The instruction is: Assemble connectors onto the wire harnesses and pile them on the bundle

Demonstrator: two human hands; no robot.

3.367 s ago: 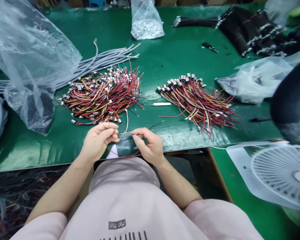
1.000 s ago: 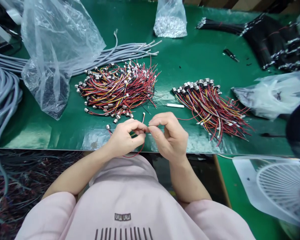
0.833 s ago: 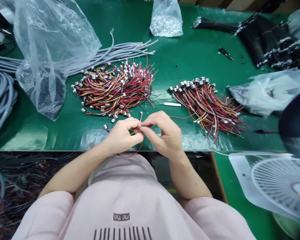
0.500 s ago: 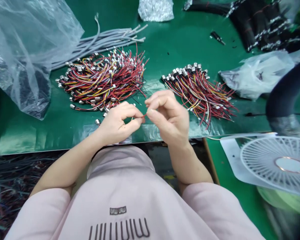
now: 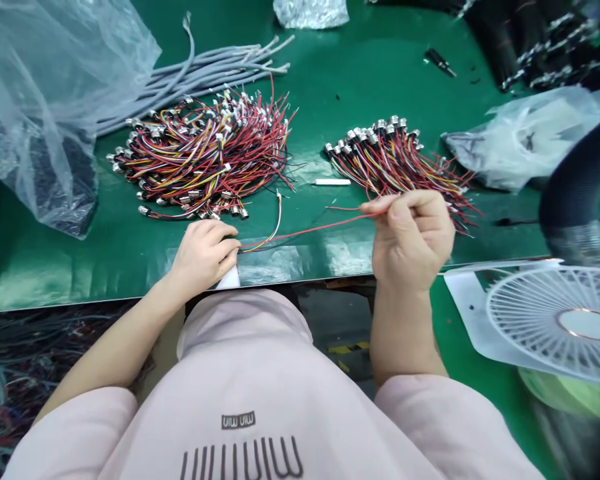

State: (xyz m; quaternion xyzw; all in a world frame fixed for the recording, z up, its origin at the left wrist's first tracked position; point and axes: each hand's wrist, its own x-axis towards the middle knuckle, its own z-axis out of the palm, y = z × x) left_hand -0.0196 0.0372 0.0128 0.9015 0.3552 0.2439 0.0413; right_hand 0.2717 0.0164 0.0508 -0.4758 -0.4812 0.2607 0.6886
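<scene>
My left hand [image 5: 207, 257] is closed at the table's front edge, on one end of a wire harness [image 5: 263, 247]; that end is hidden under the fingers. From it run a red wire [image 5: 313, 229], pulled nearly straight, and a bent yellow-and-white strand [image 5: 279, 217] tipped with a small white plug. My right hand [image 5: 415, 230] pinches the red wire, and its loose end sticks out leftward past the fingers. A white block [image 5: 229, 278] shows partly below my left hand. Between the two wire piles lies a thin white stick-like thing [image 5: 333, 181].
A large pile of harnesses [image 5: 205, 153] with metal connectors lies at left, a smaller pile [image 5: 400, 160] at right. Grey cables [image 5: 220, 70], a clear plastic bag [image 5: 55, 87] and a white bag [image 5: 535, 140] lie around. A white fan [image 5: 555, 320] and a dark hose [image 5: 575, 180] stand at right.
My hands, together before, have moved apart: the left toward the front left, the right to the right. A length of red wire now stretches between them, and the white stick-like thing shows.
</scene>
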